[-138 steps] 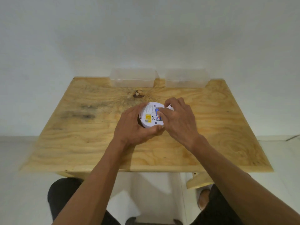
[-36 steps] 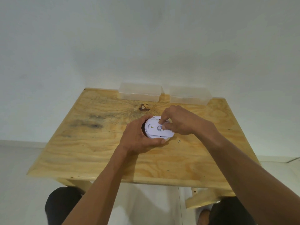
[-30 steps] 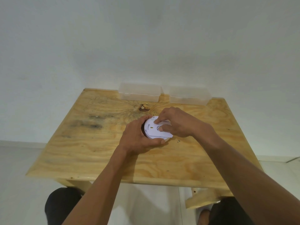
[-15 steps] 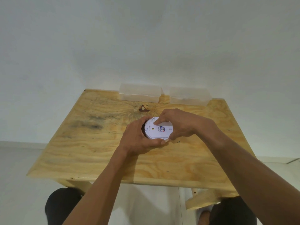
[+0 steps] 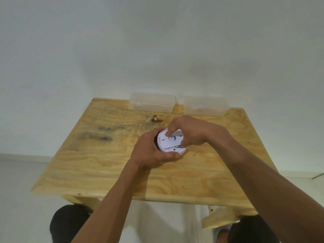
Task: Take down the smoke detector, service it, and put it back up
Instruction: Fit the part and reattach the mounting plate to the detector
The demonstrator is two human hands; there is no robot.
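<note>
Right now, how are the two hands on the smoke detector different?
The left hand wraps around the side of the smoke detector; the right hand comes from above. Left fingers curl along its rim; right fingers press the top plate. Both touch it on the wooden table.

A plywood table (image 5: 98, 165) is set against a plain white wall (image 5: 157, 46) filling the upper frame. A pale floor (image 5: 19, 207), possibly tiled, is seen at the lower left.

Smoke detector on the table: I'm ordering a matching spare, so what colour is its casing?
White, seen in the head view: the smoke detector.
</note>
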